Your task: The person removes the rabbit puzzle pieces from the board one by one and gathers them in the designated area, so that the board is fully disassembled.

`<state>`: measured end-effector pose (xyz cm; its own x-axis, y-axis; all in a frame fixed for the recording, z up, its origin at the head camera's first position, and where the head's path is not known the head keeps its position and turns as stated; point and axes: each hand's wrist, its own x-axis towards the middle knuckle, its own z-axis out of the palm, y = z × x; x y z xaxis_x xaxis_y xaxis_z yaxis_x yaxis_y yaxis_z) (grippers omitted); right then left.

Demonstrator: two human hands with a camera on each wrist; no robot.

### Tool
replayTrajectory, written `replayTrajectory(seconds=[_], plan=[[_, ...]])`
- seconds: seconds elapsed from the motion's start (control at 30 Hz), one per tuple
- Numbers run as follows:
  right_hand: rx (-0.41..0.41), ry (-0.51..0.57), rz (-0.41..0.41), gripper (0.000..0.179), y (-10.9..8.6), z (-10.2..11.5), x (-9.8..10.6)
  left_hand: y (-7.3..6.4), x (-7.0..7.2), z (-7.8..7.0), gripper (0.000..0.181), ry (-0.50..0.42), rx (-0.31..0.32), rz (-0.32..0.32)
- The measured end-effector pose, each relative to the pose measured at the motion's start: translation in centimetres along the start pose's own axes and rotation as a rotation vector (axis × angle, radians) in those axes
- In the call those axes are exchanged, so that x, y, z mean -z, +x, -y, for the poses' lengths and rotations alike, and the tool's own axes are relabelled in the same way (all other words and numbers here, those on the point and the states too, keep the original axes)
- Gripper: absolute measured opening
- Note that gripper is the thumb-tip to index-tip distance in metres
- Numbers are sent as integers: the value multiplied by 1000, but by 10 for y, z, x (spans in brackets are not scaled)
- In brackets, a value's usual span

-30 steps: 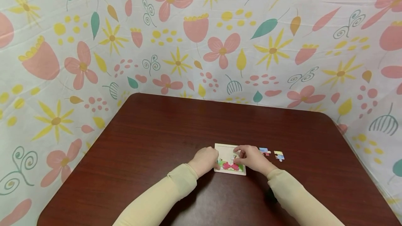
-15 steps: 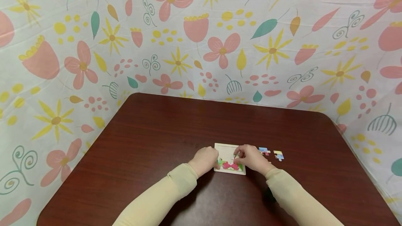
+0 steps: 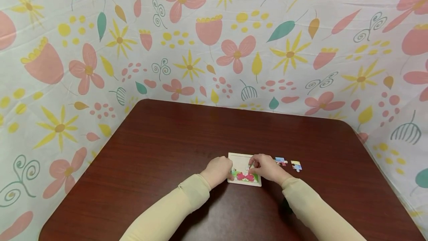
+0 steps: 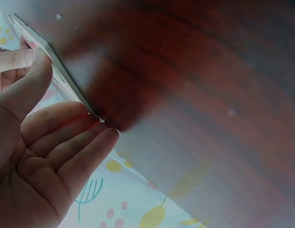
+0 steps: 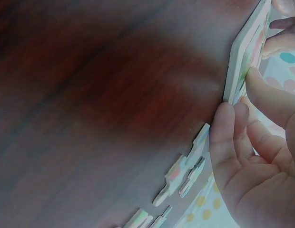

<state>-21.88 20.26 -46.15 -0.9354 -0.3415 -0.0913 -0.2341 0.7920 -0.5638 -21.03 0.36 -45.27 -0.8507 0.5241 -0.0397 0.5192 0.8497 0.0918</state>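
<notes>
A small jigsaw puzzle board (image 3: 239, 158) with a pale wooden frame lies on the table. Fitted pieces with pink flowers and green leaves (image 3: 245, 176) fill its near part; bare backing shows farther up. My left hand (image 3: 218, 171) grips the board's left side, thumb (image 4: 40, 66) over the frame and fingers along its edge in the left wrist view. Over the board's right side, my right hand (image 3: 269, 168) has thumb and index finger bent around a jigsaw piece (image 3: 248, 167), mostly hidden by the fingers. In the right wrist view, its thumb (image 5: 261, 90) touches the picture.
Loose jigsaw pieces lie right of the board: a blue and red one (image 3: 280, 161) partly behind my right hand, and a yellow and blue one (image 3: 296, 165). The brown table (image 3: 167, 137) meets a flowered cloth (image 3: 187, 47). A dark object (image 3: 287, 207) sits beneath the right sleeve.
Almost nothing moves. My right hand and wrist shift very slightly left, the fingers staying at the same spot on the board. The left hand keeps its place.
</notes>
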Motion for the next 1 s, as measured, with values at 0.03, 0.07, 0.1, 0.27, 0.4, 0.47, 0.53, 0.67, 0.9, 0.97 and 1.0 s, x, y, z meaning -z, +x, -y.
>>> replayTrajectory(seconds=[0.03,0.07,0.1,0.27,0.4,0.47,0.53,0.67,0.9,0.97,1.0], plan=[[-2,1,3,16,0,0,0,0,0,0,30,0,0,0],[-4,1,8,16,1,0,0,0,0,0,30,-2,-1,-2],[-7,4,13,16,1,0,0,0,0,0,30,-3,-1,-1],[-12,-21,36,20,2,1,1,0,-1,1,30,-1,-3,-3],[-15,-42,45,23,2,2,2,0,0,1,31,6,-4,-1],[-6,-40,43,23,2,2,3,0,0,1,30,8,-4,-1],[5,-30,43,22,2,0,3,0,0,1,30,8,-5,-1],[16,42,44,14,1,-3,3,0,0,1,30,3,-7,0],[-4,156,54,4,-1,-6,4,-1,-1,1,31,10,-12,-17],[-5,168,53,4,-1,-6,4,-1,-1,1,31,13,-16,-23],[-4,172,53,4,-1,-6,4,-1,-1,1,31,14,-17,-26]])
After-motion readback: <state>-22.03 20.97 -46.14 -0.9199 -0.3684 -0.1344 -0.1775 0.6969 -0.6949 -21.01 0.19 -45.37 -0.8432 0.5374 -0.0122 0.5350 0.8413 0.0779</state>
